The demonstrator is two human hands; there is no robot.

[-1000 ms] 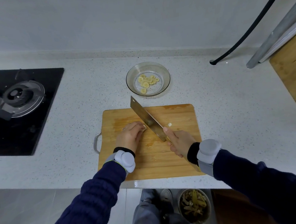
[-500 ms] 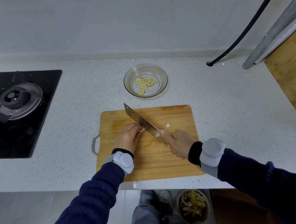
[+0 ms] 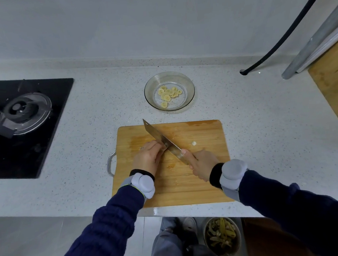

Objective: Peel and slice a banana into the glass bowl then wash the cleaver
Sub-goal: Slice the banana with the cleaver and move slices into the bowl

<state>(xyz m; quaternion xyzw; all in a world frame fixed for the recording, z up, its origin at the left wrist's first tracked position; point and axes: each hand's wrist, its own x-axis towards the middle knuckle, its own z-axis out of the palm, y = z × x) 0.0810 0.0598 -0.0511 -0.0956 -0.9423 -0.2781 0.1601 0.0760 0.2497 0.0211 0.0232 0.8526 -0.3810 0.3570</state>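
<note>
A: Where is the cleaver point(image 3: 157, 136)?
B: The right hand point(image 3: 202, 164) is gripping its handle, blade slanting across the board point(image 3: 201, 130).
A: And the left hand point(image 3: 148, 158)?
B: Curling beside the blade; whether it's holding anything, I cannot tell. Slices point(image 3: 168, 94) are lying in the bowl point(image 3: 190, 90).

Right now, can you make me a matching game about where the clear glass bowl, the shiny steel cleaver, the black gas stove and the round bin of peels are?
Things:
1. clear glass bowl
2. shiny steel cleaver
3. black gas stove
4. round bin of peels
Places:
A. on the floor, below the speckled counter
B. at the counter's far left
C. gripped by the right hand, over the rectangular wooden cutting board
D. behind the board, pale banana slices inside
Pairs: 1-D, 2-C, 3-B, 4-A
</note>
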